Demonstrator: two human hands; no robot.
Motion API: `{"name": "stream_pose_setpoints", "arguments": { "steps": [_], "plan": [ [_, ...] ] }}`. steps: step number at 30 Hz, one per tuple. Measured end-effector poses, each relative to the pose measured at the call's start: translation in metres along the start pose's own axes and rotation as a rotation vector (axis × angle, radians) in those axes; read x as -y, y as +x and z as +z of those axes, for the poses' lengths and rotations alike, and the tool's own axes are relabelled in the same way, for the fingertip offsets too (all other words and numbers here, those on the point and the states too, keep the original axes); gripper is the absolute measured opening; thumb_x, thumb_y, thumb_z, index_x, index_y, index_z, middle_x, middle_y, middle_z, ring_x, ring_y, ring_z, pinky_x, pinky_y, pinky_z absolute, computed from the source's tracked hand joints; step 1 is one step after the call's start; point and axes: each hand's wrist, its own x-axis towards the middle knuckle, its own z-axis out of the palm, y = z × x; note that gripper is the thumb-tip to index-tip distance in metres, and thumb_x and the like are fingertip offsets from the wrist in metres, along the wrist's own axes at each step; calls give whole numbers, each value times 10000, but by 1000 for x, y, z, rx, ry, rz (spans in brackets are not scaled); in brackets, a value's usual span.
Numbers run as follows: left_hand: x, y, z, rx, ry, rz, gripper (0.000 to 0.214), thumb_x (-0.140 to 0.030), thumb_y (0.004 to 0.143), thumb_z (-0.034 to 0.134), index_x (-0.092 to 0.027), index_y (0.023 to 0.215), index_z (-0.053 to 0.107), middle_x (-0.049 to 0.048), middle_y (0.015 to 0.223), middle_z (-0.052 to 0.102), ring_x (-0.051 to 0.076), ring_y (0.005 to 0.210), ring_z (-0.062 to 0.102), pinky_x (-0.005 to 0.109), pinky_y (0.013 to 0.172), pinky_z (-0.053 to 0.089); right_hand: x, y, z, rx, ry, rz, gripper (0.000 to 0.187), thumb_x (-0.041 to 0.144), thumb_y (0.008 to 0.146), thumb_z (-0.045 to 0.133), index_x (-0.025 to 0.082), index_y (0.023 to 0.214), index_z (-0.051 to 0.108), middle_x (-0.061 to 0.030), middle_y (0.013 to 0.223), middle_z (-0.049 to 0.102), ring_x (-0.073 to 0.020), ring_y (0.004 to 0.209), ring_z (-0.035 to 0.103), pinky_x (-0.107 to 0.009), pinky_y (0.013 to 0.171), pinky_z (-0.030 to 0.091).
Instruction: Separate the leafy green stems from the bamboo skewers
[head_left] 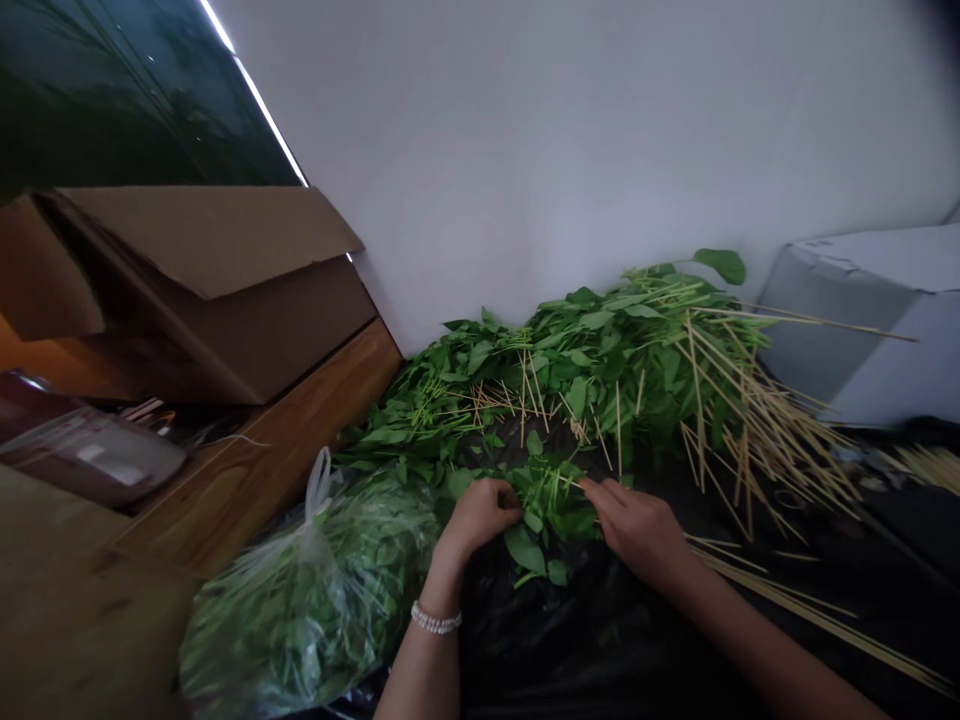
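Observation:
A small bunch of leafy greens [541,510] lies on black plastic between my two hands. At its left side, my left hand [484,512] is closed with fingertips pinched against the leaves and stems. My right hand [634,522] is closed at the right side, pinching a thin bamboo skewer [568,482] whose pale end shows among the green stems. The rest of this skewer is hidden by leaves and fingers. Behind them spreads a large pile of greens [592,325], with many skewers [757,420] sticking out of it, mostly at the right.
A tied clear plastic bag of greens [307,600] sits at the left of my arm. Loose skewers [817,615] lie right of my right forearm. An open cardboard box [247,320] stands on the left, a white box [847,310] on the right. A wall [562,150] rises behind.

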Motion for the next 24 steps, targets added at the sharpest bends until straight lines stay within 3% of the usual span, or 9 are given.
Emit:
{"name": "stream_pose_setpoints", "arguments": {
  "steps": [2,5,9,15,24],
  "plan": [
    [-1,1,1,22,-45,24,109,-256,675,641,-169,708,697,11,672,657,150,630,558,235,571,355,0,0,0,0,7,4,361,67,854,412,140,1132,629,-40,818,648,-102,640,581,-213,661,425],
    [-4,2,-3,-36,-214,39,115,-267,710,638,-157,711,672,9,685,647,142,647,549,233,599,381,0,0,0,-5,6,10,348,85,868,411,146,1135,625,-36,817,652,-104,640,582,-221,648,418],
    [-13,4,-10,-137,-612,-1,199,-348,724,687,-156,740,635,11,701,661,115,618,538,223,602,394,1,0,0,-26,17,-12,349,86,871,403,138,1140,619,-35,817,650,-103,637,583,-228,632,411],
    [-22,7,0,-144,-1096,-127,341,-381,630,807,-154,820,639,26,756,715,85,615,566,201,631,422,4,1,-3,-46,32,-49,348,75,861,405,137,1126,622,-23,773,630,-106,609,570,-240,612,394],
    [-22,8,9,-132,-1211,-162,335,-320,599,844,-129,823,684,15,705,697,65,599,566,178,620,420,5,2,-4,-52,47,-54,355,61,847,409,133,1124,619,-23,782,631,-110,605,565,-246,599,386]
  ]
}}
